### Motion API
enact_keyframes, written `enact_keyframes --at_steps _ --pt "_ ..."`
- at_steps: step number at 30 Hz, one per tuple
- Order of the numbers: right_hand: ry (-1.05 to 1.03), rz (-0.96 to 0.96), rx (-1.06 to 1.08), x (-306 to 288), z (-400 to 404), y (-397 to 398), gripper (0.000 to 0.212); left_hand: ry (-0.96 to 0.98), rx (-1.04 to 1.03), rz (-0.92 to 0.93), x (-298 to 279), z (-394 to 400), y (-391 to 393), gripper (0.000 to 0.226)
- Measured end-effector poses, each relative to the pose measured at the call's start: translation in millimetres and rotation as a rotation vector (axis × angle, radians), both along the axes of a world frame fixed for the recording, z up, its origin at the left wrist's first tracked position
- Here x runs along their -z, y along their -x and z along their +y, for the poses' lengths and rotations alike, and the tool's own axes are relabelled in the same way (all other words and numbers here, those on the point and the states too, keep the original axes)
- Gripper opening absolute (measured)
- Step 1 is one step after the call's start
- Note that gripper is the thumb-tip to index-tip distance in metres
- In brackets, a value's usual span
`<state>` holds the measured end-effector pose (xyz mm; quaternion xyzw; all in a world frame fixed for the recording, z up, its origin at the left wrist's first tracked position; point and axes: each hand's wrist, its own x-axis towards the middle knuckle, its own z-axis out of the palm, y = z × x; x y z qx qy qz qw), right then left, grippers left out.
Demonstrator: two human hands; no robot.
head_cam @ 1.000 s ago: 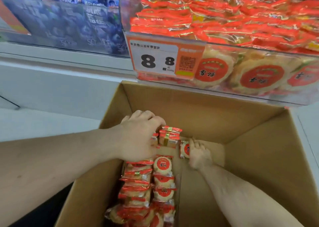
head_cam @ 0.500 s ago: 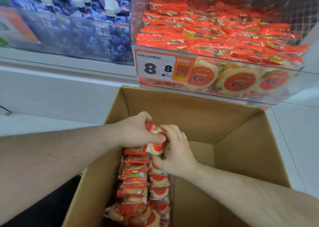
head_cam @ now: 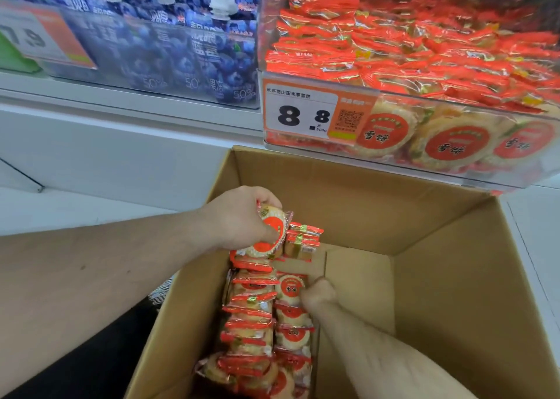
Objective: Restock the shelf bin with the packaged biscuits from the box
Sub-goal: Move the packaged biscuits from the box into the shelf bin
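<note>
1. Gripping a small stack of packaged biscuits [head_cam: 271, 232] above the open cardboard box [head_cam: 448, 277], my left hand [head_cam: 242, 220] curls round the round red-labelled packs, thumb pressed on the front face.
2. My right hand [head_cam: 318, 294] reaches deep into the box, its fingers bent down among the biscuit packs in the right-hand row [head_cam: 292, 326]; I cannot tell whether it is pinching one.
3. Two rows of packs fill the left side of the box, the left-hand row [head_cam: 250, 317] standing on edge against the box wall; a few more packs [head_cam: 303, 239] sit stacked just beside my left hand, at the far end of the rows.
4. The right half of the box floor shows bare cardboard.
5. The clear shelf bin [head_cam: 454, 168] hangs just above and beyond the box, piled with the same red packs [head_cam: 409, 50].
6. An orange-and-white price tag [head_cam: 303, 115] reading 8.8 is fixed to the bin's front, left side.
7. To the bin's left, a neighbouring bin holds blue blueberry jelly pouches [head_cam: 194, 53] with white caps.
</note>
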<state>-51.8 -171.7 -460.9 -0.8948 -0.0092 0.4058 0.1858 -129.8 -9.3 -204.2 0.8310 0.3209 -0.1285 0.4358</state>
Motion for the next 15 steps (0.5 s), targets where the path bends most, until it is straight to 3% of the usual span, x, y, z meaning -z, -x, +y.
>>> enact_keyframes --at_steps 4,11,15 --pt "-0.041 0.043 0.070 28.5 4.8 14.9 0.051 0.008 0.027 0.028 4.6 -0.9 -1.6 0.045" --pt "0.004 0.056 0.085 2.6 -31.2 2.1 0.046 0.125 -0.057 -0.026 -0.2 -5.7 -7.4 0.028" --pt "-0.045 0.073 0.132 -31.0 -66.4 -3.7 0.034 0.312 -0.147 -0.070 -9.3 -8.7 -8.4 0.027"
